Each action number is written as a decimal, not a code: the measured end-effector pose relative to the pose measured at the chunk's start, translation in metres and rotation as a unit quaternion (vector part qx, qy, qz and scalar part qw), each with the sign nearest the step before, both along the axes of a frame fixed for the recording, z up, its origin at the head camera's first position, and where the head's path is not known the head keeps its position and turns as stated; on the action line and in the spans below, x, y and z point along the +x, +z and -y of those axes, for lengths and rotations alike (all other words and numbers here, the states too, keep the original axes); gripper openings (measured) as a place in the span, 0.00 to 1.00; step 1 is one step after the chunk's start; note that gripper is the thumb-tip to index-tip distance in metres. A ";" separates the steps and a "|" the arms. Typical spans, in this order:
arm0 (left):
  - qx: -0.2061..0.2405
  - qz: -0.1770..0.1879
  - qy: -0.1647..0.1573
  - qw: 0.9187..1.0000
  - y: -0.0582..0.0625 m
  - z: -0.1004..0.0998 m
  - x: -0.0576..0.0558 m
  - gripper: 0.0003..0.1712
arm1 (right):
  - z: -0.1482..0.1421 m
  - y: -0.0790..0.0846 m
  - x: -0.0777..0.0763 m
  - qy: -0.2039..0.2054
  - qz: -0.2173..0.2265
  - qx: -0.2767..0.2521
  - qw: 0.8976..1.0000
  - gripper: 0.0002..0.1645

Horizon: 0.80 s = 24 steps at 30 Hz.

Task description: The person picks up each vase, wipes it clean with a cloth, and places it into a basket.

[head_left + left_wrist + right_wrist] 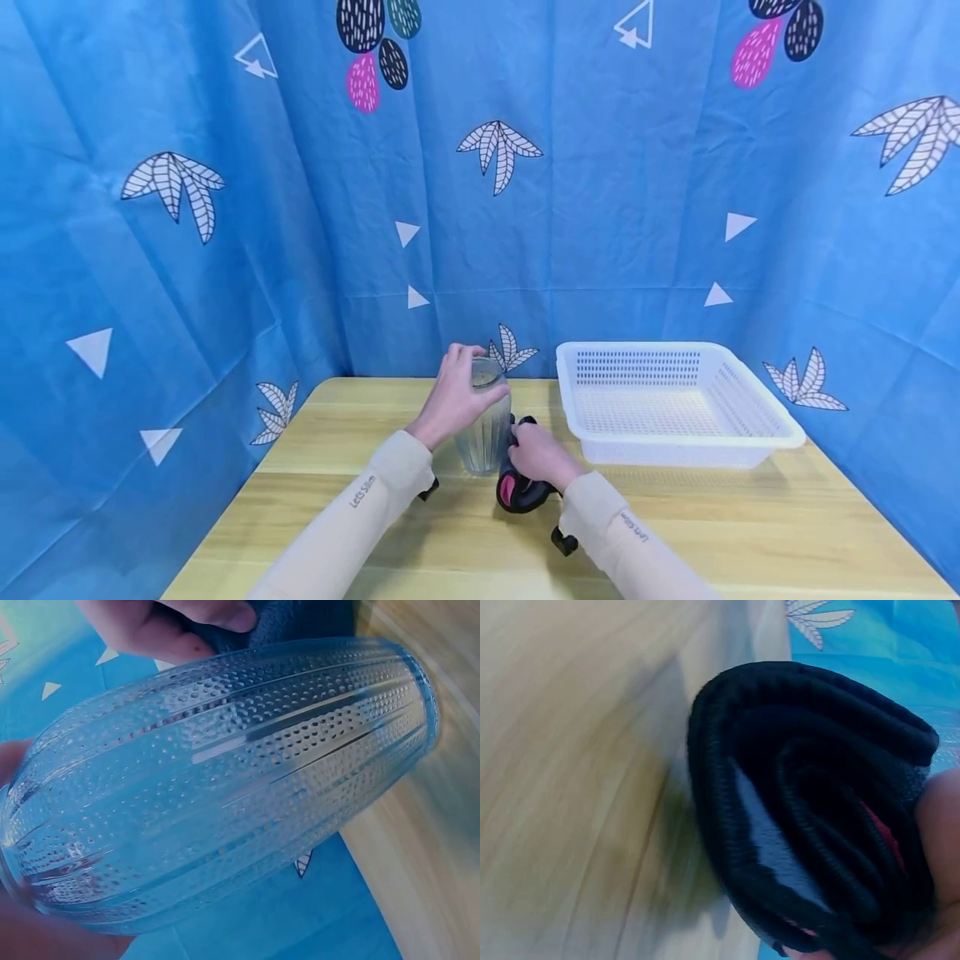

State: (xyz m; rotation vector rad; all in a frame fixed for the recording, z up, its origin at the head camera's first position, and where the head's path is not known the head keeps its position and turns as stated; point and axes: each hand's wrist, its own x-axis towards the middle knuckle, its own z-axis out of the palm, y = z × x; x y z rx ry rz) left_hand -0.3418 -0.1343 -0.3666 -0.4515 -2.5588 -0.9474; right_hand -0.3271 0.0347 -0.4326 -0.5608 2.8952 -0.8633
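Note:
My left hand [461,390] grips a clear, ribbed glass vase [483,437] near its rim, thumb and fingers on opposite sides. The vase is roughly upright, its base close to the wooden tabletop. In the left wrist view, the dimpled bands of the vase [225,772] fill most of the picture. Just right of it, my right hand [542,454] holds a rolled-up black fabric piece [522,498] with a pink inner patch. The right wrist view shows the coiled end of this fabric roll [727,825], with grey and pink between its layers.
A white perforated plastic basket [682,446] sits at the back right of the wooden table [315,475], just beyond my right hand. Blue patterned curtain [480,250] hangs behind the table and along both sides.

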 end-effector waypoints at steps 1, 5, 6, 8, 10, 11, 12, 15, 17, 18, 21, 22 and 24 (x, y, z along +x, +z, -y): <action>0.000 0.004 0.003 1.000 0.000 0.000 0.001 0.45 | -0.001 0.000 0.000 -0.005 0.006 -0.010 1.000 0.28; -0.015 0.006 0.018 1.000 0.002 -0.001 0.004 0.46 | -0.004 0.008 0.001 -0.024 0.018 -0.040 0.999 0.28; -0.022 0.002 0.023 1.000 0.003 -0.001 0.004 0.47 | -0.005 0.011 0.001 -0.027 0.019 -0.049 0.998 0.28; -0.035 -0.005 0.031 0.999 0.005 -0.001 0.005 0.47 | -0.007 0.020 0.003 -0.031 0.009 -0.062 0.998 0.29; -0.037 -0.007 0.034 0.999 0.007 -0.001 0.006 0.46 | -0.008 0.029 0.005 -0.033 0.004 -0.079 0.996 0.29; -0.035 -0.004 0.033 0.999 0.008 -0.001 0.006 0.45 | -0.009 0.033 0.006 -0.033 -0.002 -0.087 0.996 0.29; -0.031 0.000 0.031 0.999 0.008 -0.001 0.007 0.45 | -0.010 0.039 0.007 -0.034 -0.003 -0.097 0.995 0.29; -0.015 0.016 0.019 1.000 0.010 0.000 0.007 0.43 | -0.011 0.054 0.011 -0.037 -0.034 -0.108 0.993 0.30; -0.008 0.025 0.009 1.000 0.011 0.000 0.007 0.41 | -0.011 0.063 0.012 -0.042 -0.070 -0.109 0.991 0.30; -0.004 0.027 0.003 1.000 0.011 0.000 0.007 0.41 | -0.010 0.067 0.013 -0.046 -0.090 -0.108 0.989 0.30; 0.001 0.028 -0.017 0.999 0.011 0.001 0.006 0.39 | -0.007 0.076 0.014 -0.055 -0.153 -0.106 0.981 0.29; 0.002 0.027 -0.024 0.999 0.011 0.001 0.005 0.38 | -0.006 0.077 0.014 -0.057 -0.166 -0.105 0.979 0.29; 0.006 0.025 -0.032 0.999 0.011 0.002 0.005 0.38 | -0.003 0.076 0.014 -0.060 -0.176 -0.099 0.978 0.30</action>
